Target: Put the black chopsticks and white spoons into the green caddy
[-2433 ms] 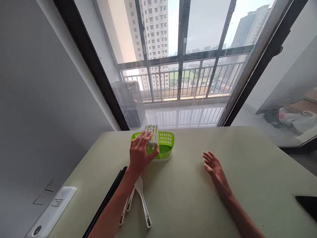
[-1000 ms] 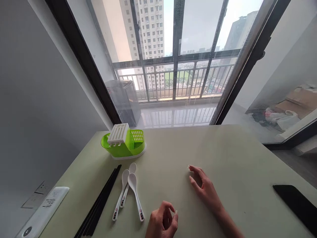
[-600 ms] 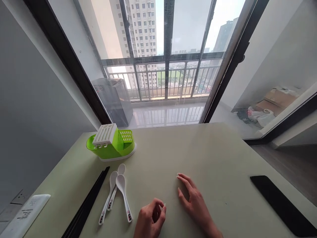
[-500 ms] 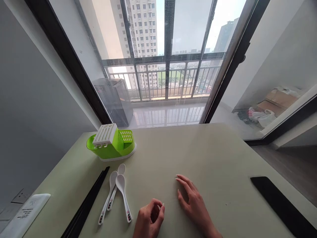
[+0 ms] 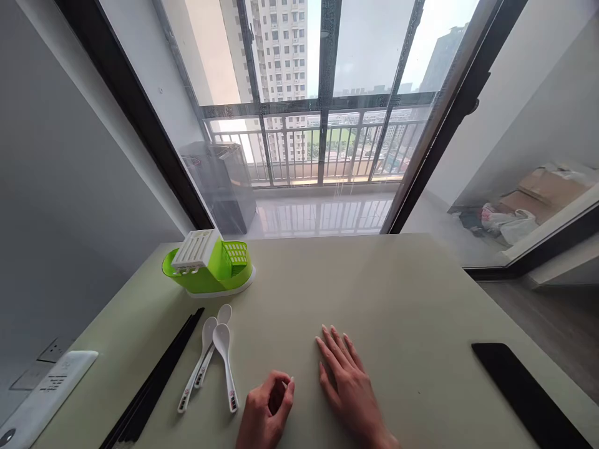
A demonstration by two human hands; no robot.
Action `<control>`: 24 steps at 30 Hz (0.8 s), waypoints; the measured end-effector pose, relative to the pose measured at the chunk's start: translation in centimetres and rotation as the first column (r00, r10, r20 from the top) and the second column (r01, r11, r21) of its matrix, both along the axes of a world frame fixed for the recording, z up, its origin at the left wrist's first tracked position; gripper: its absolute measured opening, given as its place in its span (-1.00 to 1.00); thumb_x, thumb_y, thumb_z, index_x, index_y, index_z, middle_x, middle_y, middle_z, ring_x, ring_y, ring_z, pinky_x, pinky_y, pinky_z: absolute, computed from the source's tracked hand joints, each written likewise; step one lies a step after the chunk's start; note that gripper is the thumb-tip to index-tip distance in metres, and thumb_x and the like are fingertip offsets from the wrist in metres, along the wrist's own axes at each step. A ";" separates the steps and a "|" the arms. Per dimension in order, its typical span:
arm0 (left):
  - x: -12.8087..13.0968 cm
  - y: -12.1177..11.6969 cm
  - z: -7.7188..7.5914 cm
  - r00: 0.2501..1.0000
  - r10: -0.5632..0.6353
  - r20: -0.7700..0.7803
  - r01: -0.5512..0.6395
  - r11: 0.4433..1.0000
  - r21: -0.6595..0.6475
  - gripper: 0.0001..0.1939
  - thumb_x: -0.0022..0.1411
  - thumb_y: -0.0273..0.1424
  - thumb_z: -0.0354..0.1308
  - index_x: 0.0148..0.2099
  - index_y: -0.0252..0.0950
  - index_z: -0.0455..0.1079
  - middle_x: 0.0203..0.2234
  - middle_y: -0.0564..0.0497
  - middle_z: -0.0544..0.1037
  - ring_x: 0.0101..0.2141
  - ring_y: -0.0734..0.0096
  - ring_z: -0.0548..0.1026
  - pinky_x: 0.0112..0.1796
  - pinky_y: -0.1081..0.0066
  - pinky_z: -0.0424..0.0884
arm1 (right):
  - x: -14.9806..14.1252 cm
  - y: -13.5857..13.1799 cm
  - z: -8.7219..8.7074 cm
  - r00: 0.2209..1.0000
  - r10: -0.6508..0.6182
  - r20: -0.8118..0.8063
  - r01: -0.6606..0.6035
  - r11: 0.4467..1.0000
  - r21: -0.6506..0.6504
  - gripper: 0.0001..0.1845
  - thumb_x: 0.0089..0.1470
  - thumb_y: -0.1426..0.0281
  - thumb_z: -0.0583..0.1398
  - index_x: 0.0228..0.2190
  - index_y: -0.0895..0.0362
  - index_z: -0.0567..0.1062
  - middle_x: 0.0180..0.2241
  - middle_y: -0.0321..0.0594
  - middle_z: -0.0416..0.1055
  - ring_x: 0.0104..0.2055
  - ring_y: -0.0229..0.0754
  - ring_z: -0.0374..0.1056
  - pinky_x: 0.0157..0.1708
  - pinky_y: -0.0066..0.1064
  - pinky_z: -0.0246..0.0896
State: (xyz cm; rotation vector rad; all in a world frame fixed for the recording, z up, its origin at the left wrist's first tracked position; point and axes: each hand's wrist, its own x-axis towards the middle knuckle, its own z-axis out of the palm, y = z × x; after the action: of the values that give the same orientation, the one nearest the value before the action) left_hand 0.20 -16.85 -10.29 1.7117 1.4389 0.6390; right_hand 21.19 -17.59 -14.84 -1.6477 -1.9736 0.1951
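Left hand (image 5: 259,411): loosely curled, nothing seen in it, palm empty. Right hand (image 5: 350,386): released, palm down, fingers spread, by the left hand's 2 o'clock. White spoons (image 5: 221,340) lie at left hand's 10 o'clock, left hand nearer. Nearest spoon's long axis runs 11 to 5, handle end toward 5; other two run 1 to 7. Black chopsticks (image 5: 161,372) beyond, also 1 to 7. Green rack (image 5: 201,282) upright at 11.
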 end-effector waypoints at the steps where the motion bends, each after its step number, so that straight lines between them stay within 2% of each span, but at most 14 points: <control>1: 0.1 0.0 0.0 1.000 0.009 -0.005 -0.009 1.000 0.001 -0.66 0.36 -0.06 0.07 -0.27 -0.23 0.40 -0.59 0.16 0.27 -0.54 0.48 0.24 -0.46 0.53 0.24 | 0.0 0.0 0.0 1.000 0.003 0.013 -0.003 1.000 0.000 -0.36 0.35 0.38 0.05 0.40 0.00 0.12 0.43 -0.28 0.00 0.47 -0.03 -0.10 0.43 0.01 -0.05; 11: 1.0 0.4 0.8 0.993 0.114 -0.030 -0.112 0.993 0.039 -0.66 0.34 -0.07 0.08 -0.29 -0.22 0.44 -0.61 0.14 0.35 -0.55 0.45 0.33 -0.49 0.54 0.29 | -0.3 0.2 -0.3 0.993 -0.010 0.119 0.007 1.000 0.026 -0.30 0.38 0.28 0.05 0.44 -0.02 -0.04 0.47 -0.20 -0.16 0.47 0.04 -0.08 0.39 0.01 0.02; 16: 1.2 0.3 0.6 0.992 0.123 -0.029 -0.121 0.990 0.069 -0.67 0.36 -0.09 0.08 -0.29 -0.22 0.44 -0.60 0.14 0.36 -0.55 0.46 0.33 -0.48 0.54 0.28 | -0.2 0.0 -0.8 0.989 0.021 0.145 -0.028 0.999 0.046 -0.24 0.37 0.25 0.05 0.45 -0.04 -0.13 0.47 -0.16 -0.20 0.46 0.11 -0.07 0.35 0.08 0.07; 24: 1.3 -0.3 0.5 0.987 0.163 -0.004 -0.162 0.982 0.094 -0.71 0.37 -0.15 0.08 -0.28 -0.23 0.44 -0.62 0.15 0.35 -0.56 0.47 0.31 -0.48 0.54 0.27 | -0.4 -0.3 -0.9 0.986 0.049 0.162 -0.056 0.998 0.034 -0.20 0.37 0.17 0.05 0.46 -0.04 -0.19 0.48 -0.14 -0.24 0.47 0.16 -0.14 0.37 0.15 -0.02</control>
State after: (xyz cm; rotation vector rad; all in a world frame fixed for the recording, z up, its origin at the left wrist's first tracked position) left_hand 1.51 -17.13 -9.79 1.6826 1.5910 0.7968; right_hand 20.83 -17.84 -15.70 -1.6326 -2.1279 0.0442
